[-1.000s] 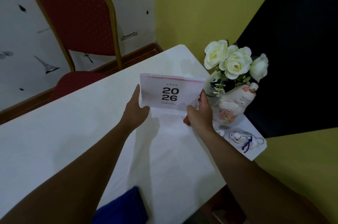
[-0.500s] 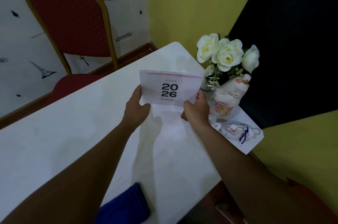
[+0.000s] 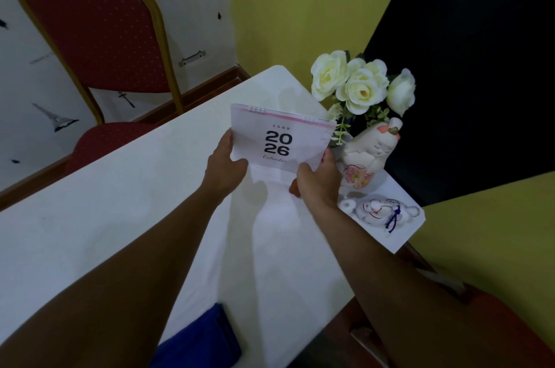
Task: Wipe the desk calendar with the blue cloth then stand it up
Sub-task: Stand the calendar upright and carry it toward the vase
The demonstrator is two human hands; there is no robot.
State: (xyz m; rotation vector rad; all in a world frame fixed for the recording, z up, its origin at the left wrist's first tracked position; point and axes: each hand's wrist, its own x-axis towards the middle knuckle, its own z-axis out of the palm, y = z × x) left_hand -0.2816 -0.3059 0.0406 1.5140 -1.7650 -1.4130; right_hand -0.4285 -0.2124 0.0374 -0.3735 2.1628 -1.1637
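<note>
The desk calendar (image 3: 279, 139) is white with a pink top strip and "2026" printed on its front. It is upright above the far part of the white table (image 3: 120, 193), held at both lower corners. My left hand (image 3: 223, 165) grips its lower left corner and my right hand (image 3: 318, 181) grips its lower right corner. I cannot tell whether its bottom edge touches the table. The blue cloth (image 3: 198, 340) lies bunched at the table's near edge, between my forearms, apart from both hands.
A vase of white roses (image 3: 360, 85) and a ceramic cat figurine (image 3: 372, 154) stand just right of the calendar. A small ceramic figure (image 3: 381, 211) lies at the table's right corner. A red chair (image 3: 90, 37) stands beyond the table's left side.
The calendar stays upright in both hands, with the same grip. Only the view has shifted a little, so the scene sits further left in frame.
</note>
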